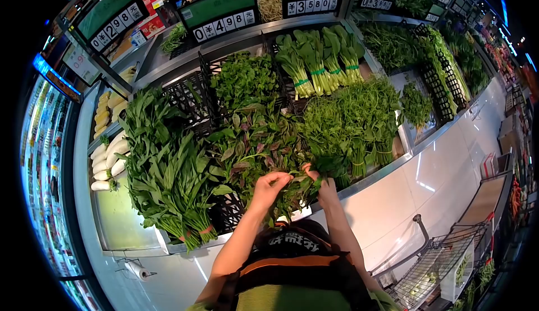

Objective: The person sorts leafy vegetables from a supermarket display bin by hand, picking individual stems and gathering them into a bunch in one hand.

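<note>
My left hand point(270, 190) is closed in a pinch over the front of the display, its fingertips at a thin pale strand or stem point(296, 175) between my two hands. Just to its right my right hand point(323, 185) is closed around a small bunch of leafy greens point(333, 167), whose dark leaves spread beyond the fingers. Its stems are partly hidden by the hand. Below and beyond both hands lie purple-tinged leafy greens point(261, 137). A pile of fine-leaved green bunches point(351, 117) borders my right hand.
Long-leaved green bunches point(168, 168) with banded stems lie to the left, beside white radishes point(109, 156). Tied bok choy-like bunches point(320, 58) stand at the back in black crates. Price signs point(220, 13) hang above. A wire cart point(435, 266) stands at lower right.
</note>
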`<state>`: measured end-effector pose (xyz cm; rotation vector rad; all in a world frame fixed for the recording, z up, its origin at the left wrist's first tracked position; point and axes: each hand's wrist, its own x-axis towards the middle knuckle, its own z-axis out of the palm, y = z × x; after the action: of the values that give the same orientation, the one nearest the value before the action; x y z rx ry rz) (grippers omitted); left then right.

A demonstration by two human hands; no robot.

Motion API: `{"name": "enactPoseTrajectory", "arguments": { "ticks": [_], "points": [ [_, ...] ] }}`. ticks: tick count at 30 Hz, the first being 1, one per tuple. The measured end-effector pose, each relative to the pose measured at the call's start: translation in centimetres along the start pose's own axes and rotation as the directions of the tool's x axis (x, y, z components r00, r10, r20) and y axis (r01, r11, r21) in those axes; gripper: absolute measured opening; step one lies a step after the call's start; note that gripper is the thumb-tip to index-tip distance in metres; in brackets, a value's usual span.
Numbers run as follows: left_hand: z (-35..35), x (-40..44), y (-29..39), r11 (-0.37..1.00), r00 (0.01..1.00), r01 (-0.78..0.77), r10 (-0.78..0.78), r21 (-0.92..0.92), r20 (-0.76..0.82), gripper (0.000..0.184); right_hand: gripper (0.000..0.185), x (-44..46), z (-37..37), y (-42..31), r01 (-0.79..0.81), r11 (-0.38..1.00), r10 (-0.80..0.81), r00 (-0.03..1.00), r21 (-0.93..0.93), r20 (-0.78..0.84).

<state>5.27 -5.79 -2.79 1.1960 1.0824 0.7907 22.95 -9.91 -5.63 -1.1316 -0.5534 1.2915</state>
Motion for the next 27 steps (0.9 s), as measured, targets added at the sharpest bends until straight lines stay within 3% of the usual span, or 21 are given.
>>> {"name": "enactPoseTrajectory", "arguments": {
  "ticks": [4,6,8,10,13,14,17,21,22,25,27],
  "points": [
    [-0.9,-0.2,0.2,0.983,0.995,-0.105,0.104,0.148,0.014,0.015,0.019,0.0,-0.1,-1.6,0.105,0.985,-0.113,0.992,-0.134,-0.051],
    [-1.1,-0.2,0.2,0.958,0.987,-0.163,0.161,0.235,0.030,0.015,0.023,0.0,-0.7,-1.9,0.104,0.957,-0.095,0.994,-0.270,0.049],
    [-1.2,-0.2,0.3,0.917,0.974,-0.225,0.222,0.329,0.049,0.013,0.025,-0.2,-0.7,-1.8,0.403,0.751,-0.297,0.914,-0.523,0.278],
    [-1.2,-0.3,0.4,0.872,0.958,-0.283,0.278,0.400,0.073,0.013,0.029,0.3,-2.9,1.5,0.624,0.359,-0.364,0.778,-0.694,0.512],
    [-0.9,-0.6,0.7,0.844,0.950,-0.306,0.302,0.441,0.081,0.014,0.029,0.1,-3.9,3.7,0.655,0.070,-0.350,0.722,-0.752,0.597],
    [-0.9,-0.8,0.9,0.838,0.952,-0.300,0.294,0.455,0.086,0.014,0.028,0.3,-4.2,4.2,0.645,0.092,-0.258,0.751,-0.758,0.608],
    [-1.1,-0.8,0.6,0.850,0.965,-0.256,0.252,0.460,0.072,0.015,0.025,0.2,-4.3,6.0,0.344,0.643,-0.238,0.939,-0.684,0.248],
    [-0.7,-1.0,-0.1,0.797,0.968,-0.240,0.238,0.554,0.077,0.017,0.026,-0.5,-4.8,5.9,0.579,0.157,-0.346,0.791,-0.800,0.505],
    [-0.2,-1.1,-0.4,0.773,0.970,-0.230,0.231,0.592,0.076,0.017,0.027,-0.8,-5.1,5.5,0.641,-0.022,-0.351,0.714,-0.767,0.606],
    [1.3,-1.2,-1.1,0.680,0.966,-0.236,0.240,0.695,0.093,0.016,0.027,-1.5,-3.9,6.6,0.406,0.338,-0.389,0.882,-0.849,0.267],
    [2.1,-0.5,-1.6,0.601,0.949,-0.289,0.283,0.745,0.140,0.015,0.025,-2.0,-3.8,7.2,0.330,0.443,-0.416,0.899,-0.834,0.135]
  ]
}}
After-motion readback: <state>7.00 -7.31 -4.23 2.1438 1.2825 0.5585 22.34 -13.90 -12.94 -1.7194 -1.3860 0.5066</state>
